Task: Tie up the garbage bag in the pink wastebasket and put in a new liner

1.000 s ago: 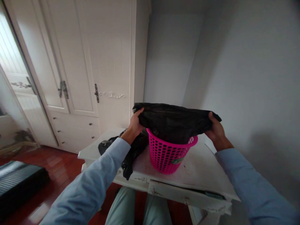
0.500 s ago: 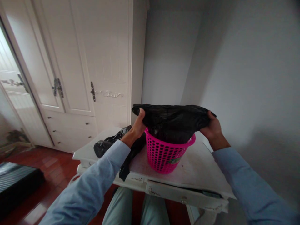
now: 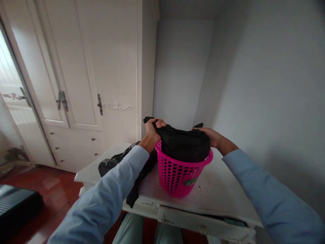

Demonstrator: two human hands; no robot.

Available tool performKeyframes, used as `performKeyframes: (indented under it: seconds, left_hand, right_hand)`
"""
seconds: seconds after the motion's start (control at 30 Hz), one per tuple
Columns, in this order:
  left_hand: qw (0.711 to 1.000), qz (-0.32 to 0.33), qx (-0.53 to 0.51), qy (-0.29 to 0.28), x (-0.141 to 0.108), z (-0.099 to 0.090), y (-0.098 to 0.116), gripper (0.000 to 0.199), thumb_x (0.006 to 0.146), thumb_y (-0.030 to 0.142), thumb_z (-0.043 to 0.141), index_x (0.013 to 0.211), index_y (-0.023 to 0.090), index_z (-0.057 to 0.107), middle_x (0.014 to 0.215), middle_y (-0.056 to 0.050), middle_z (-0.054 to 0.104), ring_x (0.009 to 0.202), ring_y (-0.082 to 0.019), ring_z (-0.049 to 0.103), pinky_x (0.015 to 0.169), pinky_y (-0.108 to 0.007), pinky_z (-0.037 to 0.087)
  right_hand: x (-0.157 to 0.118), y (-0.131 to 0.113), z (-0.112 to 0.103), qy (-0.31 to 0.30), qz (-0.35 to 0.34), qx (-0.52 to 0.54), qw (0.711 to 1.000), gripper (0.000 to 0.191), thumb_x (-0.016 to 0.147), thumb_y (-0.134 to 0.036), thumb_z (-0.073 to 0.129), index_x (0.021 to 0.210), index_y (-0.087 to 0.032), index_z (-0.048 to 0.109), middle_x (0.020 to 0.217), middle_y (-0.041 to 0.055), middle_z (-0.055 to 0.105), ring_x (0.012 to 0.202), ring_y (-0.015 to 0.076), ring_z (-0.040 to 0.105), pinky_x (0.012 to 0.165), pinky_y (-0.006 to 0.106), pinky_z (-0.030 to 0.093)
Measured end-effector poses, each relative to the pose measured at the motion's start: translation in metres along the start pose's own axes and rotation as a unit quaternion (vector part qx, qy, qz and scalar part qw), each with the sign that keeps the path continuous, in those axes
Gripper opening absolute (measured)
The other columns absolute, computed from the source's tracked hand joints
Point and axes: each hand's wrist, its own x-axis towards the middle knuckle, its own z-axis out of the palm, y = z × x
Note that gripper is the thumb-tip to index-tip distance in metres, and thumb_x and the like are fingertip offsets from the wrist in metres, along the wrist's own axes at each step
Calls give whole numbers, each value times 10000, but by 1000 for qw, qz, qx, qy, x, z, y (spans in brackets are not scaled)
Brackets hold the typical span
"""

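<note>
A black plastic bag (image 3: 186, 144) sits partly inside a pink perforated basket (image 3: 177, 176), its upper part bunched above the rim. My left hand (image 3: 153, 130) is closed on the bag's left edge, fingers curled over it. At the far right side of the rim, my right hand (image 3: 210, 135) grips the bag's other edge; its fingertips are partly hidden behind the plastic. The basket stands upright on a white table (image 3: 215, 189) and carries a green label on its front. More crumpled black plastic (image 3: 133, 193) lies left of the basket, partly covered by my left forearm.
A white wardrobe (image 3: 119, 67) with dark handles stands behind on the left. The table's front drawer (image 3: 182, 218) is slightly open. A dark ridged case (image 3: 20, 206) lies on the red floor (image 3: 61, 193). A grey wall (image 3: 274, 84) borders the right side.
The bag's stretched mouth has come lower and narrower over the basket. My right hand has moved inward to the left, and my left fingers have curled over the bag's edge.
</note>
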Motion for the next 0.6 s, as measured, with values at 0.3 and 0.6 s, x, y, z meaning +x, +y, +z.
performKeyframes:
  seconds: [0.3, 0.6]
  left_hand:
    - [942, -178, 282, 44, 32, 1, -3, 221, 850, 64, 522, 689, 206, 469, 440, 56, 442, 319, -108, 407, 365, -217, 367]
    - [993, -67, 100, -17, 49, 4, -33, 223, 996, 193, 403, 804, 196, 516, 823, -72, 730, 764, -189, 741, 740, -336, 603]
  right_hand:
    - [10, -17, 5, -54, -184, 205, 960, 109, 874, -281, 568, 832, -213, 642, 802, 24, 768, 606, 134, 678, 628, 245, 598]
    - [38, 3, 34, -139, 82, -181, 970, 260, 802, -207, 709, 616, -183, 529, 411, -68, 466, 334, 60, 331, 318, 178, 224]
